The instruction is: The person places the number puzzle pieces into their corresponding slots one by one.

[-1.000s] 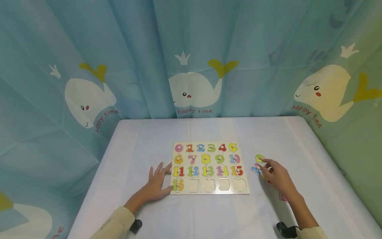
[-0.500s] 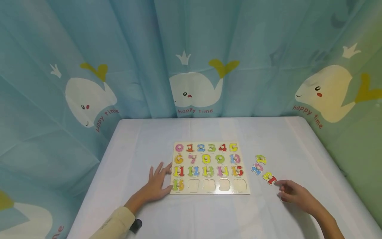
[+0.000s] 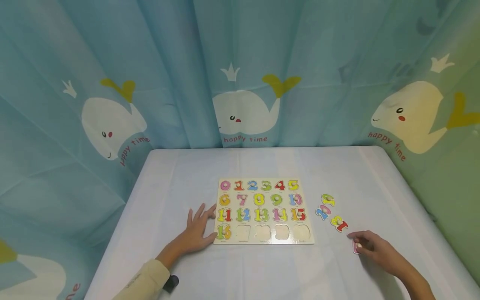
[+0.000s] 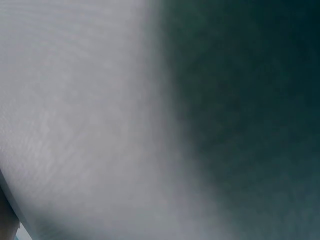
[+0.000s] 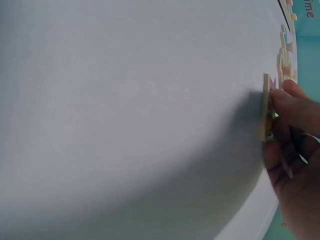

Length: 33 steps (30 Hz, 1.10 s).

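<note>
A wooden number puzzle board [image 3: 249,241] lies on the white table, with 0 to 16 in their recesses and bare recesses along the rest of the bottom row. Fingers spread, my left hand [image 3: 196,234] touches the board's left edge. My right hand [image 3: 375,252], at the right, pinches a pink-edged number puzzle piece [image 3: 355,246] by its knob. Seen from the right wrist, thumb and fingers close on that piece [image 5: 266,107], low over the table; its number is mostly hidden by the fingers.
Between board and right hand lie three loose number pieces: a green and yellow one [image 3: 328,200], a blue and pink 20 [image 3: 323,212] and a yellow and red 18 [image 3: 338,223]. A whale-print curtain [image 3: 180,104] hangs behind the table. The left wrist view is mostly blurred cloth.
My right hand has moved from over the loose pieces toward the lower right, to the pink-edged piece. The left hand and the board have stayed put.
</note>
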Available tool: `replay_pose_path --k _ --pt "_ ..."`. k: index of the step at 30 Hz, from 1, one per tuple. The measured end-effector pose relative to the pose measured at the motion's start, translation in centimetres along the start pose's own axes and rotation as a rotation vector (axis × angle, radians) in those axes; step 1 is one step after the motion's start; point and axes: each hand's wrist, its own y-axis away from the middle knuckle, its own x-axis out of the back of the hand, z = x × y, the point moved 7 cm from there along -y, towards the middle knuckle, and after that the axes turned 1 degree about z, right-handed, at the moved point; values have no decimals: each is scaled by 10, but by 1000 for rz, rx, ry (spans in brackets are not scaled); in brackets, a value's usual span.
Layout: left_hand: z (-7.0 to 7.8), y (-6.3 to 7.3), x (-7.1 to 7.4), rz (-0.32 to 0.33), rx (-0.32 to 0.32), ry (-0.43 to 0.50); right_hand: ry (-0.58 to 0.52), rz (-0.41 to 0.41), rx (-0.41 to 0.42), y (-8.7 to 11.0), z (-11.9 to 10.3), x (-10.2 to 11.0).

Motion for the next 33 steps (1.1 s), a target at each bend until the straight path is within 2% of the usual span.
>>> replay_pose_path --k 3,6,12,17,24,33 --pt "0 -1 0 0 -1 1 20 -9 -64 1 4 -1" --pt "0 0 -1 -12 6 1 21 6 -87 3 4 -1" --pt "0 -2 3 32 12 23 -40 129 27 -5 -16 5" --pt "-1 -2 1 58 -2 14 -59 178 47 -14 -29 1" --pt "-2 -1 0 55 10 15 -87 191 64 -33 -50 -14" --pt "-2 -1 -1 22 7 6 -115 160 122 -52 -79 -47"
